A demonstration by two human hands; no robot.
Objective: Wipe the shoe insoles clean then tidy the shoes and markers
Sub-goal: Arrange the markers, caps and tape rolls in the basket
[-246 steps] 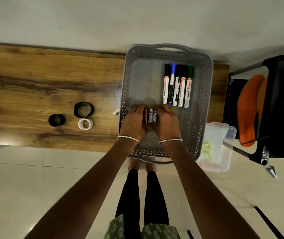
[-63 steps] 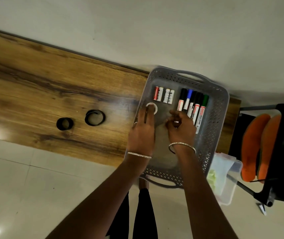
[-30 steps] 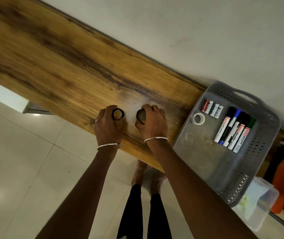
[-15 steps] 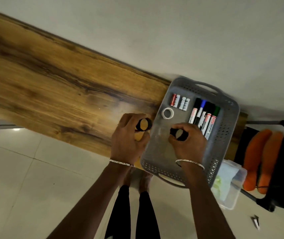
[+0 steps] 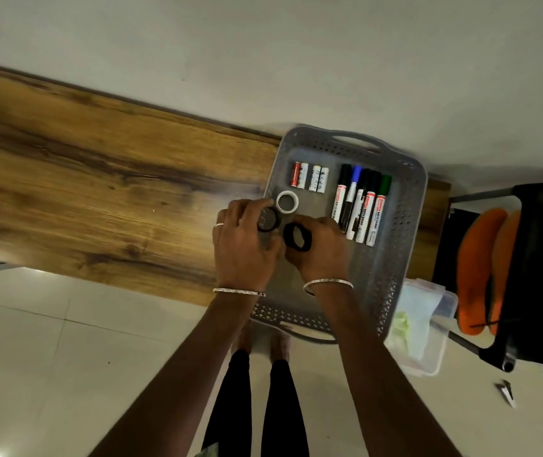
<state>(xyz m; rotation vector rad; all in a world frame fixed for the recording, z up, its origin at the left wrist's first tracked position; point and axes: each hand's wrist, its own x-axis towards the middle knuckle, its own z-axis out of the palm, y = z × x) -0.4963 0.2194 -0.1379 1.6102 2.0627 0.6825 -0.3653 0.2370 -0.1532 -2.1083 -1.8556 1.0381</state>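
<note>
A grey perforated basket [image 5: 405, 225] sits on the right end of a wooden table [image 5: 98, 192]. Inside it lie several whiteboard markers [image 5: 360, 206] in a row, several small batteries [image 5: 309, 176] and a white tape roll [image 5: 287, 202]. My left hand [image 5: 243, 245] holds a black tape roll [image 5: 268, 220] over the basket's left side, just below the white roll. My right hand [image 5: 319, 252] holds a second black tape roll [image 5: 297, 236] beside it. Two orange insoles [image 5: 484, 268] stand on a dark rack at the right.
A clear plastic box [image 5: 425, 328] with cloths sits on the floor by the basket's near right corner. The dark rack [image 5: 533, 291] stands right of the table. A wall runs behind the table. My legs and feet are below the table's front edge on tiled floor.
Both hands picked the two black tape rolls off the table and carried them right into the basket. My left hand has now crossed the basket's rim, beside the white roll.
</note>
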